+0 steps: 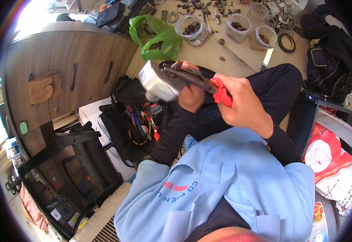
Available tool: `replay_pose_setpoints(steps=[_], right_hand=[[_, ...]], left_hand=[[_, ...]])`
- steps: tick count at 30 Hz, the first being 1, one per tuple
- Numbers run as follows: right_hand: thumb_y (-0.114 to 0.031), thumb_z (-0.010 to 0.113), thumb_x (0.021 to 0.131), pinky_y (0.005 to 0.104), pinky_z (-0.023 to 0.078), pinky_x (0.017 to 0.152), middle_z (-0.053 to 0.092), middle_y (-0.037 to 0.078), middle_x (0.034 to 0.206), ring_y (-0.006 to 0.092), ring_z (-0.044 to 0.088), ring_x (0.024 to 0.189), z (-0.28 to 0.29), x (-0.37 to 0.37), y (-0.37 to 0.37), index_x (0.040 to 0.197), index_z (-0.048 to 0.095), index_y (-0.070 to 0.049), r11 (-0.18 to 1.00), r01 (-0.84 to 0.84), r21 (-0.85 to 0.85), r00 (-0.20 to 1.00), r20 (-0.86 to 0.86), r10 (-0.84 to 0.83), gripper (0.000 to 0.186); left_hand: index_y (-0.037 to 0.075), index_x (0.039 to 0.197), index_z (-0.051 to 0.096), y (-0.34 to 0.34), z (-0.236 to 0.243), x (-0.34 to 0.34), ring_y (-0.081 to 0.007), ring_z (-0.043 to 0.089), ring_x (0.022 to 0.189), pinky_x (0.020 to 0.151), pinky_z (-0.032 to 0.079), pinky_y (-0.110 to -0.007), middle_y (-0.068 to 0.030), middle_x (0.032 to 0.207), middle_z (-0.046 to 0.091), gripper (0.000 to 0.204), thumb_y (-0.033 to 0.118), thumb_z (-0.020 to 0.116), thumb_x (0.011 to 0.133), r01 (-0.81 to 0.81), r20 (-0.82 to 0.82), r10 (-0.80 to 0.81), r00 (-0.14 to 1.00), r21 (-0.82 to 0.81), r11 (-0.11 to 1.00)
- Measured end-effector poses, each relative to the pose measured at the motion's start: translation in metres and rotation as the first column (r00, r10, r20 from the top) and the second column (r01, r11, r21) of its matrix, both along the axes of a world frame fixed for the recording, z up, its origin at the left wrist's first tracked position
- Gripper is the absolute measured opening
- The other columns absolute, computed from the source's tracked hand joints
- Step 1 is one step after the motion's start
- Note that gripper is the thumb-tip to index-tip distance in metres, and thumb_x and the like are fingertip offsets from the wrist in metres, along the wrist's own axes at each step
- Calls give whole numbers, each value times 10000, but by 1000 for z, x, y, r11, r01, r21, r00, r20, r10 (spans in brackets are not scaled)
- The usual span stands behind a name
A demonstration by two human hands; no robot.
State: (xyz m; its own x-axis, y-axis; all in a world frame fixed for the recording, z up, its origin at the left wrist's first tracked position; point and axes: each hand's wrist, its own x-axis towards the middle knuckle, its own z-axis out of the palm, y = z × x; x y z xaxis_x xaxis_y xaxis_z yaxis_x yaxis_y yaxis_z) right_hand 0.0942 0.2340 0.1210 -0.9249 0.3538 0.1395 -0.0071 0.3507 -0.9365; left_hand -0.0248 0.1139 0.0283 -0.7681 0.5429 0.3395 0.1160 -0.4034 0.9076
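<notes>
"What are those folded legs [277, 82] doing?"
"Sitting under the work. The right hand [242, 99] is squeezing a red-handled tool [200, 82]. The left hand [192, 99] is holding a silver piece [154, 82] over the lap, by the tool's dark end."
"Is it done?"
"Looks like it's being worked on. I can't tell how much is left."
"And the tub [198, 41]?"
"Holding little dark bits [192, 28]."

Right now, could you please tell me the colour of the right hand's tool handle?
The tool handle is red, clearest in the head view.
</notes>
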Motion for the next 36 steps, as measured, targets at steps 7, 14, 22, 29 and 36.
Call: replay_pose_setpoints(steps=[7,14,22,29,36], right_hand=[[15,548,686,456,434,600,554,234,703,477,528,735,17,21,12,877,573,-11,954,-228,-195,949,174,263,194],[-23,567,691,492,429,625,570,254,730,473,545,750,2,27,18,891,584,-8,998,-53,25,968,249,45,202],[-103,661,702,500,501,655,597,179,788,418,624,750,-38,7,19,944,566,-49,832,77,549,931,260,-257,265],[-98,662,703,494,500,640,588,180,796,420,619,749,-55,-7,20,966,559,-45,815,104,569,939,213,-269,288],[-121,678,721,457,489,606,575,188,749,390,600,663,-41,0,32,918,558,-38,850,148,506,970,94,-225,245]], left_hand=[[62,1010,615,-7,123,-117,-302,628,729,554,516,-374,-116,875,625,453,58,862,630,-255,-986,-102,135,-133,958],[35,898,675,-25,200,-83,-191,562,591,483,465,-295,-81,828,608,316,-10,730,590,-334,-923,-299,-242,-210,919],[-27,924,654,-46,145,-20,-199,625,483,506,498,-352,-128,645,631,252,126,780,770,-395,-471,-223,853,-863,314],[74,926,493,-31,103,11,-57,335,397,336,232,-234,27,599,380,161,83,647,880,655,947,-50,318,-181,734],[36,842,539,-9,56,4,-76,364,429,407,248,-260,7,583,426,200,102,726,821,811,817,-478,321,23,584]])
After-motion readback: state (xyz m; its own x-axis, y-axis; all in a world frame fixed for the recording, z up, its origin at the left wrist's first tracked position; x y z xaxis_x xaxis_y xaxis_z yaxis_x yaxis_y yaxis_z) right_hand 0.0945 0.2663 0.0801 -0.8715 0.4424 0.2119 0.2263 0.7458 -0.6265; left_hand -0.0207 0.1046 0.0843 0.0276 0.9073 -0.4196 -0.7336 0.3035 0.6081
